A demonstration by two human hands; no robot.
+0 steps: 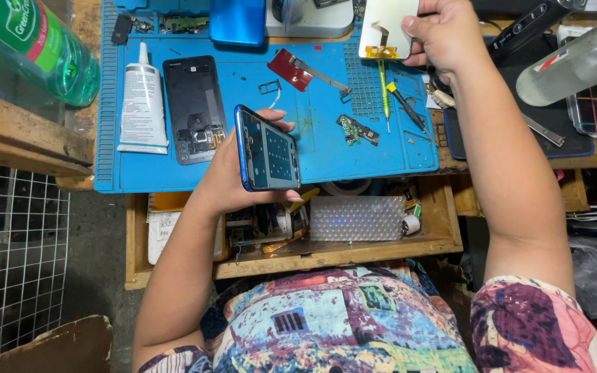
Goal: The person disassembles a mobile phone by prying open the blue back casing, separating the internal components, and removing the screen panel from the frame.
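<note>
Head view: left hand (pixel 233 173) fingers wrapped around a blue phone frame (pixel 268 148) above the blue mat (pixel 326 148); right hand (pixel 443 34) fingers pinching a pale screen panel (pixel 385 27).

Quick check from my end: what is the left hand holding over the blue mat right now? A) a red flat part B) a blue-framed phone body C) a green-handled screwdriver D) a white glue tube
B: the left hand grips a blue-framed phone body above the blue mat; the white glue tube lies untouched on the mat.
</note>
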